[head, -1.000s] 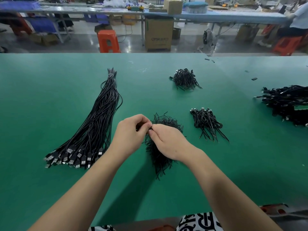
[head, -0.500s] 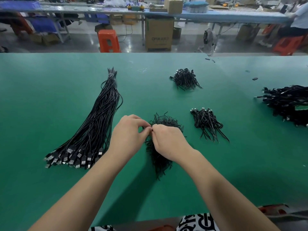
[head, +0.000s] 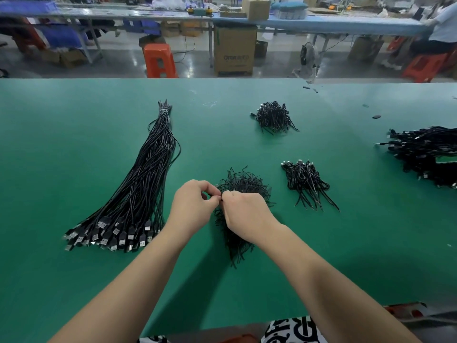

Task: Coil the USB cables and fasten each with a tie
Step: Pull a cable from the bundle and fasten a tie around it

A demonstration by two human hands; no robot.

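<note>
Progress looks early, judged from how the table (head: pixel 74 280) lies. Left of the left hand (head: pixel 191 209), a long bundle of straight USB cables (head: pixel 138 194) lies fanned out, plugs toward the person and the far ends gathered by a light band; none of these is coiled yet, so the bulk of the work is left.

Both hands meet over the heap of loose black ties (head: pixel 243 186), which lies under and just beyond them. The left hand has thumb and forefinger pinched together, the other fingers curled; the right hand (head: pixel 243 215) is curled with its fingertips touching those of the left. Something thin and dark seems to be pinched between them, probably a single tie being drawn from the heap, though it is too small to tell for sure. No cable is in either hand.

Right of the right hand lies a small pile of short dark pieces (head: pixel 305 184) with connectors, and beyond the hands a second small pile (head: pixel 273 117); whether these are finished coils cannot be told. Far to the right, at the table's edge, is a larger dark stack (head: pixel 425 152), possibly done cables.

My judgement: a tie is being readied, and nearly every cable awaits coiling and fastening.
</note>
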